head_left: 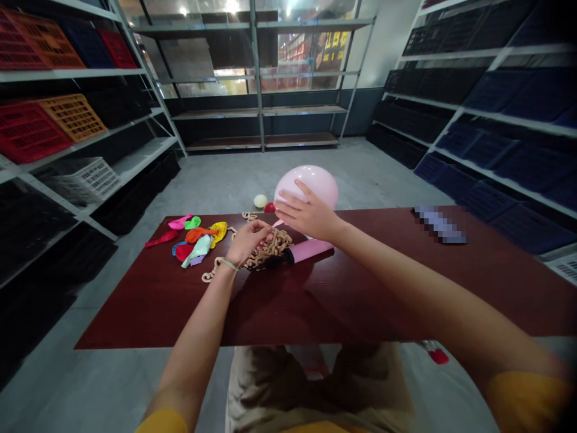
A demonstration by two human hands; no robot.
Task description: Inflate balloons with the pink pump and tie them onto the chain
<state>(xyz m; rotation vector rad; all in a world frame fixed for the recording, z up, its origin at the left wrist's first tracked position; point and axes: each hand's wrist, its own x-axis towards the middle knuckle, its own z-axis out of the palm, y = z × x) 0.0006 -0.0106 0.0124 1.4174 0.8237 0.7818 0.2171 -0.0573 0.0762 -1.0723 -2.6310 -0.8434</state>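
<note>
An inflated pale pink balloon (pixel 322 183) is above the far edge of the dark red table. My left hand (pixel 249 242) pinches the balloon's narrow neck between thumb and fingers. Spread fingers of my right hand (pixel 309 210) rest against the near side of the balloon, without gripping it. Beneath my left hand lies a heap of tan twisted cord (pixel 276 245), partly hidden by that hand. Just right of it, a pink hand pump (pixel 311 249) with a black end lies on the table. Several uninflated balloons (pixel 198 237) in mixed colours are piled to the left.
The table (pixel 383 300) stretches in front of me, with a blurred-out flat object (pixel 440 225) at its far right. On the floor beyond are a pale yellow balloon (pixel 260 201) and a red one (pixel 269 207). Shelves with crates (pixel 74 117) stand on both sides.
</note>
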